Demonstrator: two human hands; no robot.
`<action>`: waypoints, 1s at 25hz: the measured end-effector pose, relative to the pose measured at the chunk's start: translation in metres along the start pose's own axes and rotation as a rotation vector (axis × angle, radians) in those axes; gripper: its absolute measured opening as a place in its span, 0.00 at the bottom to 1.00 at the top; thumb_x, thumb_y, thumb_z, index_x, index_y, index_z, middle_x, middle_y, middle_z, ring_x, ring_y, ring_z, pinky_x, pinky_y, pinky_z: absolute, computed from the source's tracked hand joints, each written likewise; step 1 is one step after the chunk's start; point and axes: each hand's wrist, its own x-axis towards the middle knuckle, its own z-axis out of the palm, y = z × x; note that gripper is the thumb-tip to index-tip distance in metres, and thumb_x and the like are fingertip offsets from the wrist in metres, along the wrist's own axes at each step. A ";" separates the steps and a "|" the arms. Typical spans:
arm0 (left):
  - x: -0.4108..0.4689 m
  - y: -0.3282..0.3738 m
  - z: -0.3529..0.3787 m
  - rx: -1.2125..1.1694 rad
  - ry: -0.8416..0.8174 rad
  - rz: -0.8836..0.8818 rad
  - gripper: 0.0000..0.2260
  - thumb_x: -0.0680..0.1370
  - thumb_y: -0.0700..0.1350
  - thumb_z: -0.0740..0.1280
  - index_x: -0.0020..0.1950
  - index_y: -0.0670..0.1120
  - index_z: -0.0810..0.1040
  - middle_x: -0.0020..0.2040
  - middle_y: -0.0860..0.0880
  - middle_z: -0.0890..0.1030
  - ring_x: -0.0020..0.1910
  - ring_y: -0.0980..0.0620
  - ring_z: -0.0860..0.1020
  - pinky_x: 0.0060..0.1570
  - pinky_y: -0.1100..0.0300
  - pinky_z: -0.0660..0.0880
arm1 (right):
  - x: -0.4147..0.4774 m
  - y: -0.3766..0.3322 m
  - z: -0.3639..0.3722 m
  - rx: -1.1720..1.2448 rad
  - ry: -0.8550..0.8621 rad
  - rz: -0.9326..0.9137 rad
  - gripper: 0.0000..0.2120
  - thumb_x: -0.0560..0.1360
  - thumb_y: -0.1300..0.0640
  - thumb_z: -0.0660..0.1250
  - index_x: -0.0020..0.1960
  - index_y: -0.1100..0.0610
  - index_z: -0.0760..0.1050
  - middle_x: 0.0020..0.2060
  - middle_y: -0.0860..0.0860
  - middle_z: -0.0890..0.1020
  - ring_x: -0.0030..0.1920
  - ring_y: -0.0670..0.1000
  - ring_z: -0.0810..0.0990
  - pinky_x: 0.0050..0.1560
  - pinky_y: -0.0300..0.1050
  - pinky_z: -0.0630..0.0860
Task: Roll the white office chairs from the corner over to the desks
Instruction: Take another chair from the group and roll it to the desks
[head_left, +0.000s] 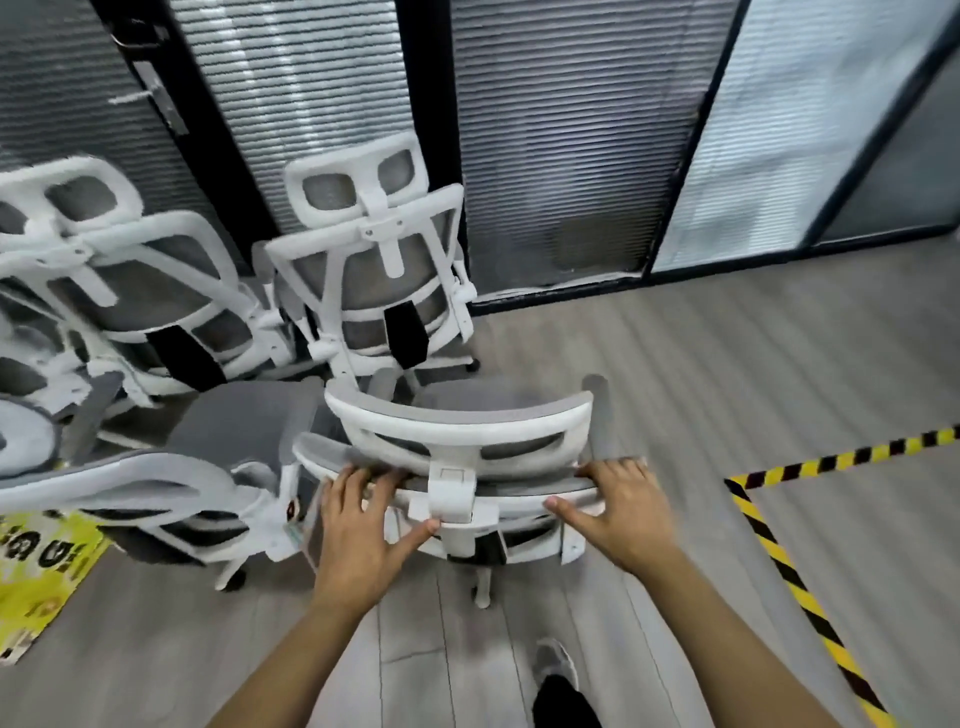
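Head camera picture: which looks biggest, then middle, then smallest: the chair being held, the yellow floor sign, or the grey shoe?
1. held chair, by far the largest.
2. yellow floor sign, though the picture's edge cuts part of it off.
3. grey shoe, smallest, and partly hidden.

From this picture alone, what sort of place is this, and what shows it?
Probably an office: white mesh office chairs clustered together, blind-covered glass partitions, striped hazard tape on the floor.
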 end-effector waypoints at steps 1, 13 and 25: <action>-0.001 0.002 0.000 -0.016 -0.012 0.053 0.32 0.72 0.73 0.61 0.66 0.52 0.74 0.67 0.44 0.72 0.72 0.41 0.64 0.71 0.35 0.62 | -0.020 0.000 -0.002 0.002 0.048 0.038 0.33 0.70 0.21 0.56 0.52 0.47 0.77 0.45 0.43 0.79 0.52 0.49 0.75 0.60 0.44 0.67; -0.049 0.200 0.074 -0.211 -0.318 0.590 0.34 0.69 0.76 0.62 0.65 0.55 0.76 0.67 0.49 0.71 0.71 0.44 0.63 0.71 0.41 0.64 | -0.280 0.080 -0.066 -0.139 0.439 0.640 0.25 0.76 0.32 0.59 0.58 0.50 0.77 0.52 0.44 0.76 0.61 0.52 0.73 0.72 0.58 0.64; -0.155 0.560 0.206 -0.209 -0.418 1.029 0.31 0.72 0.75 0.59 0.62 0.54 0.76 0.61 0.53 0.77 0.65 0.47 0.73 0.67 0.44 0.66 | -0.500 0.294 -0.180 -0.054 0.710 1.081 0.27 0.79 0.34 0.55 0.69 0.49 0.72 0.72 0.50 0.68 0.78 0.52 0.57 0.77 0.55 0.59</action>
